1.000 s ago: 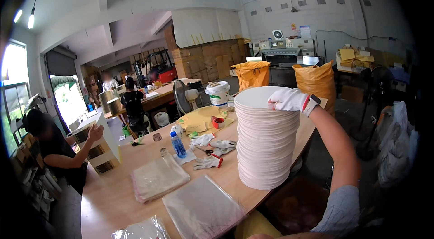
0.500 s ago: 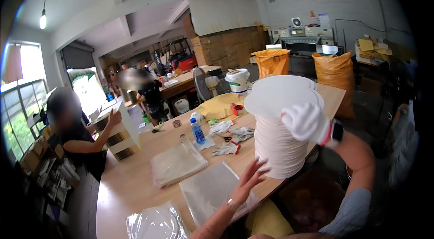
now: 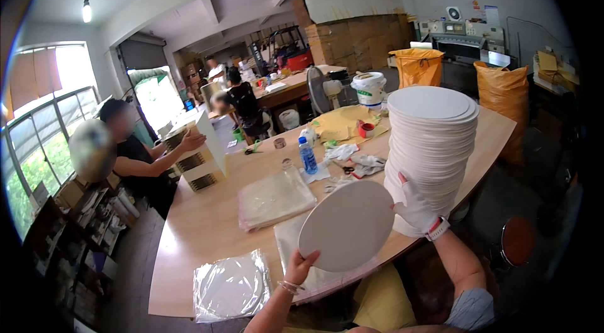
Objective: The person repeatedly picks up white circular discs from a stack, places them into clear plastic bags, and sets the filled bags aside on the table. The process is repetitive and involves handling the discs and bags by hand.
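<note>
A thin white round board (image 3: 346, 226) is held tilted above the near part of the table. My bare left hand (image 3: 301, 267) pinches its lower left edge. My right hand (image 3: 416, 206), in a white glove with fingertips showing, is at the board's right edge, fingers apart, one fingertip against the rim. Just behind that hand rises a tall stack of white round boards (image 3: 431, 144). Under the held board lies a clear plastic bag pile (image 3: 286, 242), partly hidden. To its left is a wrapped white round board (image 3: 230, 286) in clear plastic.
Another pile of clear bags (image 3: 277, 197) lies further back on the table (image 3: 182, 257). Beyond are a blue bottle (image 3: 307, 157), work gloves (image 3: 368, 165), a red tape roll (image 3: 366, 129) and a white bucket (image 3: 369, 90). At left, a co-worker (image 3: 135, 163) handles a box stack (image 3: 198, 150).
My right hand has come down off the stack's top. A round board is now between my hands, and my left hand has closed on its edge. The view has shifted left.
</note>
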`<action>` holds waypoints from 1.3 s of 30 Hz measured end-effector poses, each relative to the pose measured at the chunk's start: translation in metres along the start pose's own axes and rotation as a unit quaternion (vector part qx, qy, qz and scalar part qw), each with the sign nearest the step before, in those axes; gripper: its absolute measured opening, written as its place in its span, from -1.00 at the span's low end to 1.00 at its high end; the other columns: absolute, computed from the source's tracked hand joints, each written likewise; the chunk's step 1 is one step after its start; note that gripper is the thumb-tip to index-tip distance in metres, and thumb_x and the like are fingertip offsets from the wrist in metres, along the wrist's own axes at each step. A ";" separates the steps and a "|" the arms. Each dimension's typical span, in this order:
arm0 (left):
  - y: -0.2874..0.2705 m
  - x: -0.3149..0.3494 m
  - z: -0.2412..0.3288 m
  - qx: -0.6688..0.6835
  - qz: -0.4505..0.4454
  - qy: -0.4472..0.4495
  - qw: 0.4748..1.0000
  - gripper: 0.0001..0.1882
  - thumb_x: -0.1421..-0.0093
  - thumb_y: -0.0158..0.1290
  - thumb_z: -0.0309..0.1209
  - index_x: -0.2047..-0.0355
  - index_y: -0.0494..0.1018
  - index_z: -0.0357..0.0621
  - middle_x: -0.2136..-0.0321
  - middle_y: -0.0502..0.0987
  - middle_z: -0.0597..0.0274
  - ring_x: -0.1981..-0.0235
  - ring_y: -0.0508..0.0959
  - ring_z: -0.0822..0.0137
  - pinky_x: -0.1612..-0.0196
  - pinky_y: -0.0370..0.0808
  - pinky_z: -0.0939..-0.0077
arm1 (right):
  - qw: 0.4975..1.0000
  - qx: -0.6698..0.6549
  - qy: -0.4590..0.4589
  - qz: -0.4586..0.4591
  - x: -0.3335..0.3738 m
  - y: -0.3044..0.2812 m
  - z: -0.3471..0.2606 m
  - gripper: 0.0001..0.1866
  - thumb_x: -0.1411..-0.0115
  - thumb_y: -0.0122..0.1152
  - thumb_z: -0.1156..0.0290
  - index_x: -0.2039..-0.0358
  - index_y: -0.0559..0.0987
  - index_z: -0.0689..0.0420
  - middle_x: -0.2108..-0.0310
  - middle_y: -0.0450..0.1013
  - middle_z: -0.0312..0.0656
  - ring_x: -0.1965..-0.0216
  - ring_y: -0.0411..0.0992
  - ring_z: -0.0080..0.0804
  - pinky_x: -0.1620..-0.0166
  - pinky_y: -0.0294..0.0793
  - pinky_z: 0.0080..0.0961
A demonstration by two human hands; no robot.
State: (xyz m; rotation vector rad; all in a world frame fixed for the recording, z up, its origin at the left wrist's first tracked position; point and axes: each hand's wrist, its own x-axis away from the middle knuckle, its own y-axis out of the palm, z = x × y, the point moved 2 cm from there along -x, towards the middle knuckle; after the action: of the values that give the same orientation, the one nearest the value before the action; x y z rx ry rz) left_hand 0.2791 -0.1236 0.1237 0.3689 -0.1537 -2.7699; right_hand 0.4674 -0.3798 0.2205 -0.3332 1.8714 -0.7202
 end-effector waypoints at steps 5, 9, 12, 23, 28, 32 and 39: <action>-0.064 0.011 -0.052 -0.040 0.054 -0.022 0.998 -0.72 -0.07 0.06 -0.54 0.17 0.38 -0.25 0.28 0.49 0.27 0.20 0.45 0.44 0.10 0.38 0.55 | 0.821 -0.439 0.274 -0.242 0.060 0.137 0.026 -0.41 -0.11 0.04 0.32 -0.13 0.16 0.26 0.12 0.36 -0.08 0.09 0.29 -0.40 0.01 0.24 -0.52; -0.073 0.011 -0.096 0.006 0.193 0.017 0.981 -0.67 0.08 0.00 -0.63 0.24 0.34 -0.24 0.35 0.45 0.28 0.26 0.43 0.45 0.17 0.38 0.58 | 0.842 -0.354 0.258 -0.316 0.092 0.190 0.046 -0.47 -0.13 0.01 0.20 -0.06 0.27 0.22 0.17 0.42 -0.14 0.15 0.34 -0.43 0.03 0.24 -0.53; -0.081 0.017 -0.105 -0.013 0.226 0.026 0.974 -0.72 0.11 -0.04 -0.64 0.31 0.34 -0.24 0.44 0.41 0.34 0.37 0.40 0.49 0.27 0.36 0.61 | 0.883 -0.247 0.231 -0.326 0.071 0.147 0.013 -0.62 -0.08 0.05 0.21 0.15 0.44 0.19 0.26 0.46 0.01 0.17 0.39 -0.14 0.11 0.33 -0.40; -0.043 0.030 -0.132 -0.580 -0.013 0.034 0.814 -0.68 0.06 0.05 -0.44 0.23 0.41 -0.22 0.22 0.45 -0.01 0.15 0.44 0.04 0.11 0.39 0.23 | 0.752 -0.451 0.450 -0.169 0.158 0.077 0.049 -0.76 -0.16 -0.16 0.53 0.15 0.39 0.23 0.45 0.46 -0.13 0.56 0.46 -0.30 0.49 0.49 -0.40; -0.034 0.009 -0.173 -0.701 -0.148 -0.103 0.690 -0.86 0.02 -0.03 -0.41 0.47 0.46 -0.18 0.44 0.48 0.01 0.36 0.49 0.10 0.30 0.43 0.23 | 0.664 -0.524 0.529 -0.075 0.228 0.030 0.030 -0.69 -0.17 -0.13 0.50 0.07 0.34 0.30 0.24 0.43 -0.14 0.27 0.44 -0.40 0.20 0.45 -0.49; -0.043 0.007 -0.196 -0.682 -0.110 0.087 0.718 -0.88 0.04 -0.02 -0.41 0.55 0.46 -0.17 0.55 0.46 0.05 0.48 0.47 0.14 0.41 0.41 0.29 | 0.650 -0.508 0.549 -0.136 0.267 0.021 0.015 -0.70 -0.17 -0.08 0.43 0.10 0.36 0.28 0.35 0.43 -0.16 0.45 0.39 -0.44 0.41 0.37 -0.58; -0.051 -0.007 -0.191 -0.665 -0.108 0.119 0.730 -0.88 0.05 0.00 -0.41 0.51 0.45 -0.19 0.48 0.47 0.07 0.41 0.47 0.13 0.38 0.41 0.30 | 0.516 -0.608 0.549 -0.252 0.251 0.051 -0.023 -0.76 -0.18 -0.06 0.38 0.18 0.39 0.22 0.61 0.43 -0.23 0.74 0.34 -0.55 0.75 0.30 -0.69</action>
State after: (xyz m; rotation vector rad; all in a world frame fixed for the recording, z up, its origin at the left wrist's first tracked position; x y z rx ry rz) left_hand 0.3211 -0.0852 -0.0658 0.3028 1.8874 -2.2034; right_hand 0.3496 -0.4672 0.0093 -1.6941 3.3621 0.4442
